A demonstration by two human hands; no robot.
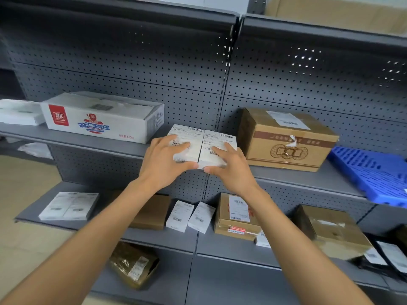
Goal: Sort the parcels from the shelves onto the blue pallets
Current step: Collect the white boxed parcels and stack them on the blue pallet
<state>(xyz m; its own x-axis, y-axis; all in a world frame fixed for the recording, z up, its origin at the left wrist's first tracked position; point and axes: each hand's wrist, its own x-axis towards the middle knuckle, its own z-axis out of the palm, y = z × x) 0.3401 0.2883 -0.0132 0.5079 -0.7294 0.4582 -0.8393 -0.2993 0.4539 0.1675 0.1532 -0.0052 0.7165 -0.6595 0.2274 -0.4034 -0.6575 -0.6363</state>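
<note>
- Two small white boxes are sitting side by side, touching, at the front edge of the middle grey metal shelf (99, 140): the left box (187, 137) and the right box (220, 143). Each is rectangular, smooth-faced and carrying a white shipping label with black barcodes; the small print is not legible.
- The left hand (164, 160) is lying on top of the left box, fingers spread across the label and thumb curling against the front face.
- The right hand (229, 167) is lying on the right box in a mirrored pose, fingers on top and thumb hooking the front lower edge. The two thumbs are nearly meeting. Both forearms are reaching up and forward, bare.
- A long white carton (103, 118) with a red square logo and blue and red Chinese lettering is resting to the left on the same shelf.
- A brown corrugated carton (286, 139), taped, labelled and printed with a dark red band, is standing just to the right of the boxes.
- A blue plastic pallet (372, 172), slotted and ribbed, is lying at the right end of the shelf, overhanging its front edge.
- The back panel (132, 69) is dark grey perforated metal.
- The lower shelf is holding more brown and white labelled parcels.
</note>
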